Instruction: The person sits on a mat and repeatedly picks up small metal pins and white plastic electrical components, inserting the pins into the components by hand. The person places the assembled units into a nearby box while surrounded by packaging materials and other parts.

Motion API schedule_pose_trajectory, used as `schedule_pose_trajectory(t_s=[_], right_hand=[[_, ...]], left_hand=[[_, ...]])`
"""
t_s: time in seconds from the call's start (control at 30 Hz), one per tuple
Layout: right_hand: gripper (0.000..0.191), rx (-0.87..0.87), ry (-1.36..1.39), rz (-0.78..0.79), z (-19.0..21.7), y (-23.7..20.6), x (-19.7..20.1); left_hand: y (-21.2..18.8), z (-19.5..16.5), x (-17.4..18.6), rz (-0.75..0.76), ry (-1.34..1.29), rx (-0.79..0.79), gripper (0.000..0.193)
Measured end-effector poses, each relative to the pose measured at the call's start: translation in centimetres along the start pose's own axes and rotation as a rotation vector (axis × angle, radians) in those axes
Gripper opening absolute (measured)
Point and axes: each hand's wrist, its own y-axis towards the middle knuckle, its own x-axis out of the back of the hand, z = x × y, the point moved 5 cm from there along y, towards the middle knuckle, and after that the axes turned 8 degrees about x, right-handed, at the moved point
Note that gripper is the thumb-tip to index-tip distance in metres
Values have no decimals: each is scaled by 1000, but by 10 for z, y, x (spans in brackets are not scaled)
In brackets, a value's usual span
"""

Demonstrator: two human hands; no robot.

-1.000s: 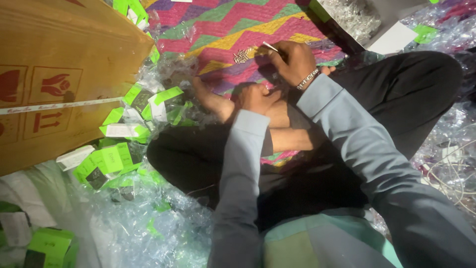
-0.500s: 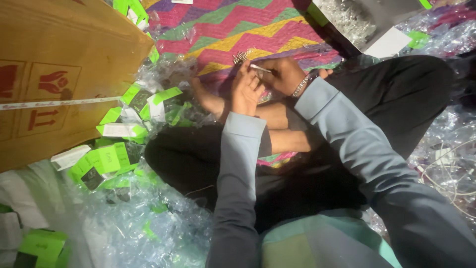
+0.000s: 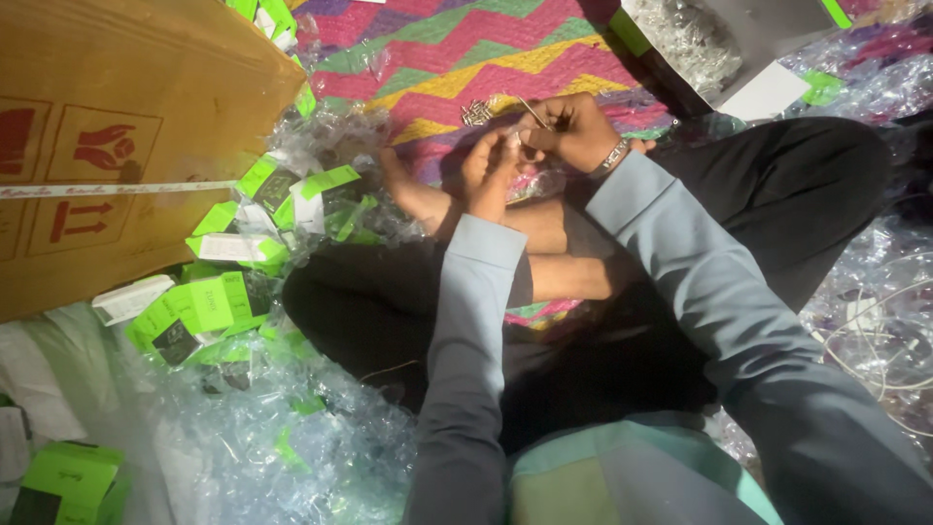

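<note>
Big brown corrugated cardboard box (image 3: pixel 117 146) fills the upper left of the frame w/ red handling symbols on its side; it's parked close so it's within my reach, I'd guess. Under me, top centre, the woven zigzag mat in pink, green and yellow (image 3: pixel 457 49) gives a flat, grippy floor cover to sit cross-legged on. Crinkly clear plastic wrap (image 3: pixel 292 447) lies heaped at lower left, thin and glossy, prob. pushed aside. Mixed into it, left of centre, small green-and-white card packets (image 3: pixel 209 301), flat & rectangular, piled loose. Upper right, an open grey carton (image 3: pixel 768 29) w/ more clear glittery stuff inside; can't tell what exactly.

My left hand (image 3: pixel 491 170) is up at top centre, fingers pinched narrow on a small clear piece, held high near my eyes for fine work. My right hand (image 3: pixel 578 131), just beside it & touching, is closed on a thin pale stick-like tool (image 3: pixel 533 112), tip angled up-left. Just beside the tool tip, on the mat, a tiny dark metal ornament (image 3: pixel 476 114), lacy-looking; too small to tell more.
</note>
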Motion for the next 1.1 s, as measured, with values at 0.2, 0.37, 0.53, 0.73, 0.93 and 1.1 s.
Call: schedule_pose_trajectory(t_s=[0.2, 0.37, 0.53, 0.73, 0.93, 1.1], right_hand=[[7, 74, -121, -38, 1, -2, -5], [8, 259, -421, -174, 7, -5, 2], [14, 180, -493, -149, 10, -3, 3], [21, 297, -802, 26, 27, -12, -20], [18, 262, -898, 41, 28, -13, -23], [16, 243, -879, 43, 24, -12, -23]], left_hand=[[-2, -8, -1, -129, 241, -56, 25], [-4, -14, 3, -224, 618, -287, 15], [5, 0, 19, -227, 238, -104, 14], [12, 5, 27, -255, 203, -95, 20], [14, 10, 23, -231, 264, -138, 19], [9, 3, 13, -185, 319, -232, 16]])
